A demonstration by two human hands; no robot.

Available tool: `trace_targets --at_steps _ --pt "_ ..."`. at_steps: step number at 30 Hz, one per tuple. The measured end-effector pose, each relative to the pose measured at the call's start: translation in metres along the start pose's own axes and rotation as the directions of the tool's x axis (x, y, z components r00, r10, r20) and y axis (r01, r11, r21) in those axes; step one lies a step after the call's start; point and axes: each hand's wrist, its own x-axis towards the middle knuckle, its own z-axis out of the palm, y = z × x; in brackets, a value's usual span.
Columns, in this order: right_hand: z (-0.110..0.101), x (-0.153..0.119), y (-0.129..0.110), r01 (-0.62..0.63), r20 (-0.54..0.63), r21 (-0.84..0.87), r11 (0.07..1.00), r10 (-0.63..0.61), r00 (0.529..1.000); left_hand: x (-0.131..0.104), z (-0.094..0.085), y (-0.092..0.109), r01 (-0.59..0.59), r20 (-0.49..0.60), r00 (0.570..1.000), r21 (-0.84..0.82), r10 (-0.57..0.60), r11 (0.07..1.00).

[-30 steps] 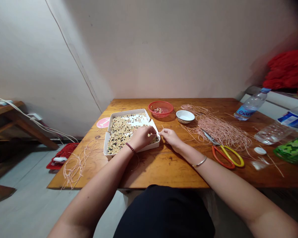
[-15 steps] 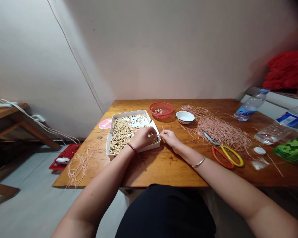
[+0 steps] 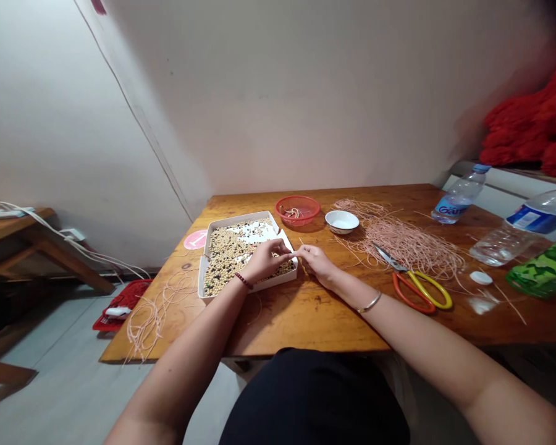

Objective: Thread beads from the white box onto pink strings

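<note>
My left hand (image 3: 265,259), with a dark bead bracelet at the wrist, is over the right side of a white box (image 3: 273,283) of pale and dark beads (image 3: 222,256). Its thumb and finger are pinched; what they hold is too small to make out. Fingertip to fingertip with it, at the box's right edge, my right hand (image 3: 315,262) pinches a thin pink cord (image 3: 301,241), whose end sticks up. A silver bangle is on that forearm.
Behind are a red basket (image 3: 306,209) and a white bowl (image 3: 341,221). To the right lie pink cords (image 3: 408,244), scissors (image 3: 414,284), a white cap (image 3: 480,277) and bottles (image 3: 458,196). More cords (image 3: 146,321) lie at the left edge.
The fingertips of both hands have come closer together and now meet at the box edge. The camera view has shifted slightly.
</note>
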Motion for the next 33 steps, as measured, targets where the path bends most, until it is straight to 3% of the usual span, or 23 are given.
trace_targets --at_steps 8,33 --pt "0.0002 -0.0018 -0.0009 -0.026 0.065 0.115 0.993 0.019 0.998 0.0007 -0.0016 0.0007 0.015 -0.01 1.0 -0.098 -0.016 0.995" --pt "0.0042 0.0017 0.0009 -0.034 0.067 0.119 0.992 0.026 0.997 -0.0051 -0.0033 -0.0005 0.003 -0.097 0.995 0.082 0.005 0.997"
